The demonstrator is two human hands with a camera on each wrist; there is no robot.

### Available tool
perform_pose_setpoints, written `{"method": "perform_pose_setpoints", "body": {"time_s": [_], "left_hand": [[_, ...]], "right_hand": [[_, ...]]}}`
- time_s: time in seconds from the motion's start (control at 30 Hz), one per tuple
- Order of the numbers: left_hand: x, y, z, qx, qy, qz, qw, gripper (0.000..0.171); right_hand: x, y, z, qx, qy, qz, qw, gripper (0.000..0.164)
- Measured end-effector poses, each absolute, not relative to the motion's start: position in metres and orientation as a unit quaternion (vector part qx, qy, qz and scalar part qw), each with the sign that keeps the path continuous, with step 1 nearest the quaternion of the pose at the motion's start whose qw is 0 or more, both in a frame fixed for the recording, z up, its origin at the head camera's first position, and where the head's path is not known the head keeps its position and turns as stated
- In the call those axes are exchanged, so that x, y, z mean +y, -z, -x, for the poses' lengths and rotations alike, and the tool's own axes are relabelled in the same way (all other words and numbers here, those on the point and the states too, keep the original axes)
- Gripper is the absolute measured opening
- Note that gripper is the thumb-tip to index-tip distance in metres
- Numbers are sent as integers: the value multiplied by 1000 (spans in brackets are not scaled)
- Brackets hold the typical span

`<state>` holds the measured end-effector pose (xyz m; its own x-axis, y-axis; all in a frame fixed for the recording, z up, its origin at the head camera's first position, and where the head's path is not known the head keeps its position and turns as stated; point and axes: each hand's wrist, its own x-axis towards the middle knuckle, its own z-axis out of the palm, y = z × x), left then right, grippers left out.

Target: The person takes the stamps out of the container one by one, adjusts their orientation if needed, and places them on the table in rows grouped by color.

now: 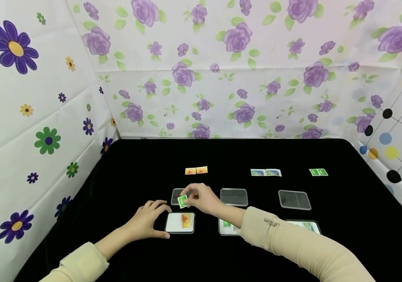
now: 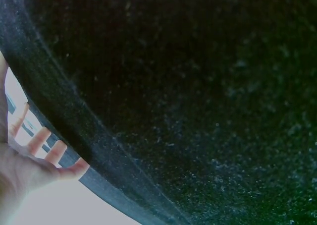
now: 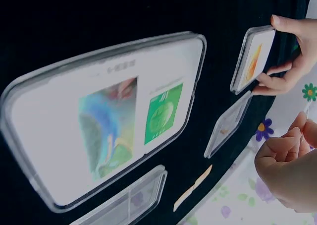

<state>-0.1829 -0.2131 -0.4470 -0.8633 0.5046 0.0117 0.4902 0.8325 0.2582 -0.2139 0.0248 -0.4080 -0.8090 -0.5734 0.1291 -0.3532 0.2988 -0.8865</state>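
Note:
Between thumb and fingertips my right hand (image 1: 203, 199) pinches a small green stamp (image 1: 181, 202), held up just behind a flat clear case (image 1: 172, 225). This case has a white insert with an orange stamp (image 1: 186, 220) on its right side. My left hand (image 1: 145, 222) is spread at the case's left end, thumb tip at the near corner and fingertips at the far one. A clear lid (image 1: 176, 194) lies behind, partly covered by my right hand. In the right wrist view, the stamp in my right hand (image 3: 287, 160) is hidden by the fingers.
A second case (image 3: 54, 136) holds a blue picture stamp and a green stamp. A third (image 1: 314, 225) is half behind my right sleeve. More lids (image 1: 234, 197) (image 1: 294, 199) lie farther back. Pairs of orange (image 1: 196, 170), blue (image 1: 266, 172) and green stamps (image 1: 318, 172) line the rear.

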Motion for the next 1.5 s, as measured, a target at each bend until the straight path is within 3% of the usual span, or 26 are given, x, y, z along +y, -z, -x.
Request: {"method": "perform_pose_setpoints", "body": {"time_s": [0.83,1.5], "left_hand": [[-213,449,182,959,-120,-254,24,69],[-211,446,181,958,-116,-260,14,69]], "right_hand": [[81,398,224,825,513,228,69,19],[166,399,228,842,479,244,38,20]]}}
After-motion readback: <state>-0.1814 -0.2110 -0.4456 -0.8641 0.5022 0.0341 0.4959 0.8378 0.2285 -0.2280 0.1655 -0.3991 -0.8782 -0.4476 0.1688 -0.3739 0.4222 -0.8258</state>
